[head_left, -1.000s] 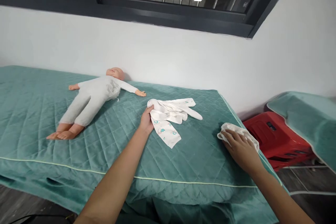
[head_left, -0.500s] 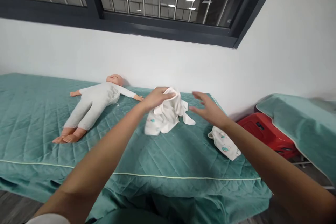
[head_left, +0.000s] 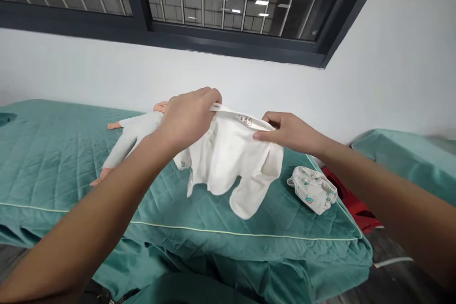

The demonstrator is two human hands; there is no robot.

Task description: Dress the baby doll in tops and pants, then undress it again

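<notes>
Two bare arms [head_left: 103, 218] reach over the bed [head_left: 39, 166] from its near side, holding a white shirt [head_left: 228, 152] above the bed's right half. The left hand [head_left: 190, 116] is the higher, its back turned up; its fingers are closed over one end of the neckband [head_left: 228, 109], their tips hidden from view. The right hand [head_left: 290, 130] comes in from the bed's right end, thumb along the near face of the cloth and fingers bent behind it, pinching the other end. Between the hands the band is drawn nearly straight, and a small label [head_left: 245, 119] shows on it. The body and a sleeve hang loose; whether they touch the bed cannot be told. On the bed's left half lies a doll [head_left: 142, 126], partly hidden by the left hand and arm. A printed bundle [head_left: 313, 189] sits by the bed's right edge.
</notes>
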